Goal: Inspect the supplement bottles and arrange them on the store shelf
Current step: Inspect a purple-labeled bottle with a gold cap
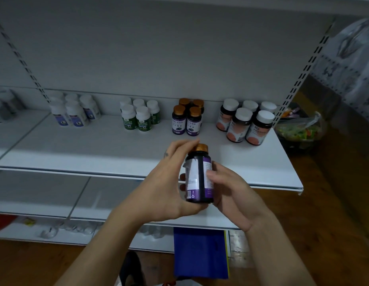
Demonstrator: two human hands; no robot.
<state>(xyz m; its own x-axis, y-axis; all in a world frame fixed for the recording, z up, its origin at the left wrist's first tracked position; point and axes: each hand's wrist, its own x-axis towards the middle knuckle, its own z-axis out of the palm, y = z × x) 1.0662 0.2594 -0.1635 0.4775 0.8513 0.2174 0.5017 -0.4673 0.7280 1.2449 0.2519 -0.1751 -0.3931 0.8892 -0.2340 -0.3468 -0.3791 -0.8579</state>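
The left hand [167, 182] pinched the purple bottle [197, 178] by cap and base, the right hand [229, 190] gripped its side; a careless turn could drop it.

A shop: white metal shelf [76, 149] units with slotted uprights [303, 75], and supplement bottles [186, 118] grouped by kind in small clusters along the shelf's back edge, labels facing out.

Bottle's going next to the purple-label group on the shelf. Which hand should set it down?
Right, probably. The right hand wraps the bottle round its body, leaving the base free. The left hand spans cap to base, so its thumb would hit the shelf.
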